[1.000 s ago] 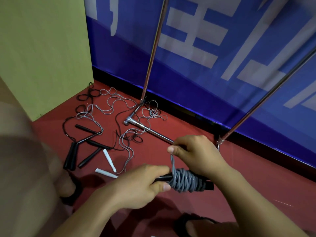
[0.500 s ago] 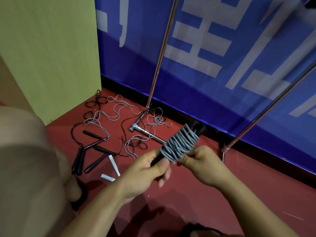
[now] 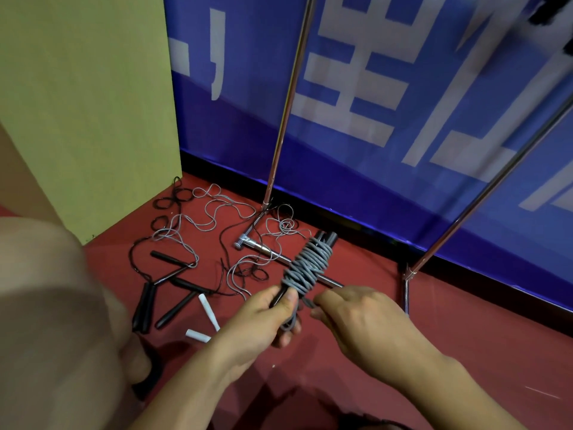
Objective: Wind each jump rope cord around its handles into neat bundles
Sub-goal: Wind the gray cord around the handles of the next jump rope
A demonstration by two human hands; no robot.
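The left hand (image 3: 259, 318) grips the lower end of the black handles (image 3: 325, 236), fingers curled round them and thumb pressed on the lowest turns of the grey cord (image 3: 305, 268). The bundle slants up and away from that hand, raised above the red floor (image 3: 372, 352). The cord sits in many tight, slightly crossed turns covering most of the handles' length — only the 2 dark tips show beyond the wrap at the far end. The right hand (image 3: 356, 318) is just to the right of the left, its fingers bent and pinching the short loose end of the cord at the bottom of the wrap.

Beyond the left hand and to its left, more ropes lie unwound on the floor: 2 white handles (image 3: 208, 310) nearest it, then several black handles (image 3: 145, 302) with loose grey cord (image 3: 217, 212) and thin black cord (image 3: 173, 197) tangled in loops further out. A metal stand foot (image 3: 257, 246) lies on the floor behind the bundle — its upright pole (image 3: 286, 103) rises in front of a blue banner (image 3: 403, 150) with white characters. A second slanted pole (image 3: 496, 187) stands beyond the right hand. A green panel (image 3: 86, 103) is far to the left.
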